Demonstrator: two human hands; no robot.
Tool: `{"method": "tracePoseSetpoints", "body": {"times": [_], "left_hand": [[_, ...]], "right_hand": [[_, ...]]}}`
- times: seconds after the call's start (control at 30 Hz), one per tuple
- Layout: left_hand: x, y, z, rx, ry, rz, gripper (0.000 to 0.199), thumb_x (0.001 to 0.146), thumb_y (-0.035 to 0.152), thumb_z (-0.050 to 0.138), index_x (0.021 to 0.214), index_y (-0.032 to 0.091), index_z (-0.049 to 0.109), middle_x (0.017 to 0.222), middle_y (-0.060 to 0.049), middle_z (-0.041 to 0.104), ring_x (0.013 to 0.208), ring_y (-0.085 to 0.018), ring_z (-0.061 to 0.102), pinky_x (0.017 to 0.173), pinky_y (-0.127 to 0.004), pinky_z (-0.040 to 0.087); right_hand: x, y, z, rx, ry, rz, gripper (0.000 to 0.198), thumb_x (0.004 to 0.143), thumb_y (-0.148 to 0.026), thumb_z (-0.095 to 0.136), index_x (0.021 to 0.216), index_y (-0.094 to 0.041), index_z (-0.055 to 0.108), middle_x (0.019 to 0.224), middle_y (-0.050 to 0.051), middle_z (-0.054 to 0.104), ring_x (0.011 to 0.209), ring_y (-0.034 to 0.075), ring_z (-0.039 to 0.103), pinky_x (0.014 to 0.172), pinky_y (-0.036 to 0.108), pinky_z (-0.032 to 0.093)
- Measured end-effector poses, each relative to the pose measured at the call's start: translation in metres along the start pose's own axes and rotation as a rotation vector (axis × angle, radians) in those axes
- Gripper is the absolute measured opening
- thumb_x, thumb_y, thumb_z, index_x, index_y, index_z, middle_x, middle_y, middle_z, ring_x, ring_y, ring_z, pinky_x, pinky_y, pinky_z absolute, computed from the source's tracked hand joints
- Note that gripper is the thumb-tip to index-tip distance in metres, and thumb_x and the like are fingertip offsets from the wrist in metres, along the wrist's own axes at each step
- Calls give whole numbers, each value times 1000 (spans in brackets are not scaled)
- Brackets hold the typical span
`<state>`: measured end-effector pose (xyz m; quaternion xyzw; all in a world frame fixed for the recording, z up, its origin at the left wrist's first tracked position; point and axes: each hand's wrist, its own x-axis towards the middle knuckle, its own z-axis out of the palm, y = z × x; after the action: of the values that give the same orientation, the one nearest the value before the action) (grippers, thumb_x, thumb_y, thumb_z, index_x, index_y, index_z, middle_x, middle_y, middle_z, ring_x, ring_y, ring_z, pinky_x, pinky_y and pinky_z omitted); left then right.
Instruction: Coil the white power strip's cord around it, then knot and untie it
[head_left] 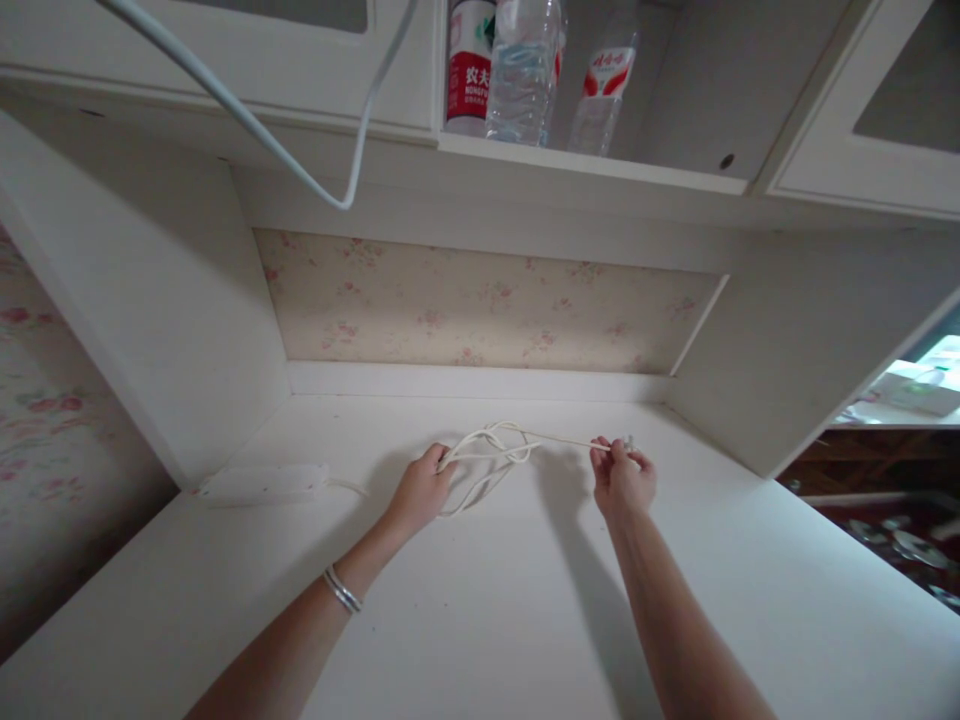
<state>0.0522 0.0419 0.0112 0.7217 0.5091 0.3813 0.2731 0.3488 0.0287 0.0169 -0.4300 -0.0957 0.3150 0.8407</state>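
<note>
A white power cord (491,455) hangs in loose loops between my hands, above the white tabletop (480,620). My left hand (424,487) is closed around one side of the loops. My right hand (624,480) pinches the cord near its end, and a pale plug (628,442) partly shows past the fingers. One stretch of cord runs nearly straight from the loops to the right hand. To the left lies a white power strip (262,484), its cord leading off toward my left hand.
An open shelf overhead holds several plastic bottles (521,75). A thick white cable (300,165) hangs down at upper left. Side panels (157,280) bound the desk, with a floral-papered wall (465,310) behind.
</note>
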Motion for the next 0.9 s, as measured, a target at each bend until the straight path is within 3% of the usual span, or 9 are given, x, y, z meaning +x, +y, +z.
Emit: {"method": "tracePoseSetpoints", "body": {"times": [0.1,0.23,0.33,0.43,0.53,0.67,0.77,0.9], "left_hand": [[1,3,-2,31,67,-16,15,87,28,44,92,20,56,86,-3,67,81,-18,61,72,-24,40],[-1,4,-6,92,132,-13,15,88,27,43,95,21,54,86,-4,66,80,-18,61,70,-23,39],[-3,6,-7,89,119,21,13,89,27,43,96,21,52,84,-4,65,78,-17,61,67,-23,38],[-4,8,-7,69,106,26,11,88,28,42,93,22,51,79,-2,63,73,-16,59,65,-22,37],[-3,10,-8,19,123,9,11,88,30,42,89,22,50,74,0,61,69,-15,57,63,-22,36],[-3,10,-9,-84,109,9,16,88,35,40,84,21,48,62,4,53,58,-13,51,57,-22,35],[-5,9,-6,-104,71,28,17,89,36,39,84,21,47,62,5,51,57,-13,50,58,-23,35],[-11,13,-4,-87,107,107,19,90,35,39,84,19,49,76,0,53,74,-16,53,70,-27,40]], "right_hand": [[-14,23,-4,-171,-70,1,35,68,-29,71,98,-21,55,77,-1,66,62,11,65,60,24,57],[-28,29,-3,-783,-452,106,35,65,-35,72,92,-16,62,80,6,67,57,15,63,53,26,52],[-29,25,2,-1347,-659,-84,26,75,-43,60,71,-17,63,64,6,65,54,15,60,52,25,43],[-29,24,8,-1542,-728,-261,34,76,-45,57,56,-18,55,56,6,61,59,16,58,54,25,37],[-38,25,16,-1437,-798,-236,37,83,-49,47,61,-19,52,52,2,56,49,12,51,48,24,32],[-62,26,32,-856,-906,147,40,82,-56,47,64,-20,44,48,-4,46,36,7,36,37,22,22],[-78,30,44,-487,-904,360,38,76,-53,58,65,-20,44,51,-4,46,39,7,37,36,21,24],[-87,46,52,-322,-755,332,30,76,-45,62,70,-19,48,56,-1,56,46,9,47,42,21,35]]}}
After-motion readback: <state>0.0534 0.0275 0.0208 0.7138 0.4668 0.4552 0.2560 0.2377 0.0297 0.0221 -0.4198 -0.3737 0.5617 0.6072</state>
